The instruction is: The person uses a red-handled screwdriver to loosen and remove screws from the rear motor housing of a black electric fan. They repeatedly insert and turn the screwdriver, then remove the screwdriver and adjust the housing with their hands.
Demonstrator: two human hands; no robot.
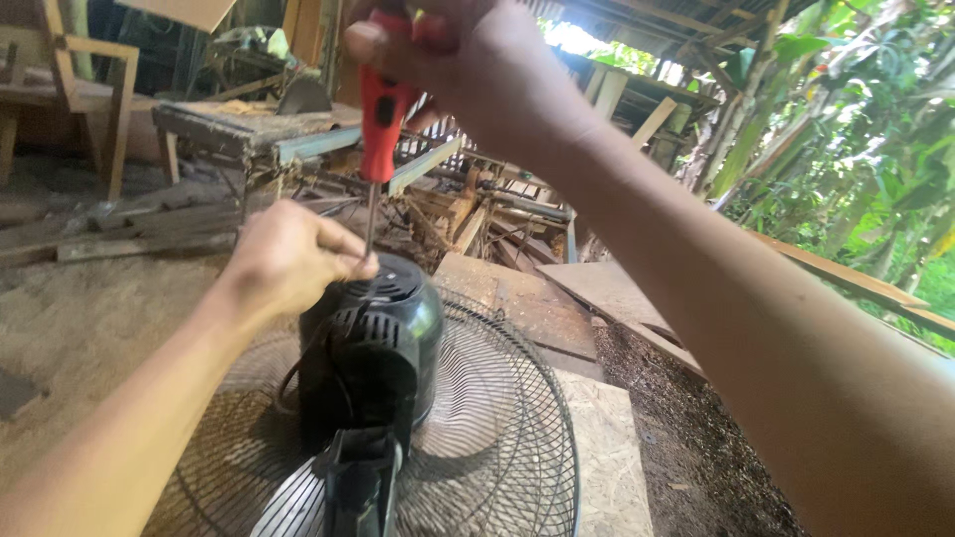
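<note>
A black electric fan lies face down, its motor housing (383, 328) pointing up and its wire grille (507, 418) spread beneath. My right hand (468, 60) is closed around the red handle of a screwdriver (380, 109), held upright with the metal shaft reaching down to the top of the housing. My left hand (288, 257) rests on the housing's top edge, its fingertips pinched around the lower end of the shaft. The screwdriver tip is hidden behind those fingers.
The fan sits on a chipboard sheet (607, 457) over sawdust-covered ground. Behind stand a table saw bench (254, 124), a wooden chair frame (85, 89) and stacked planks (557, 298). Green plants (875, 149) fill the right side.
</note>
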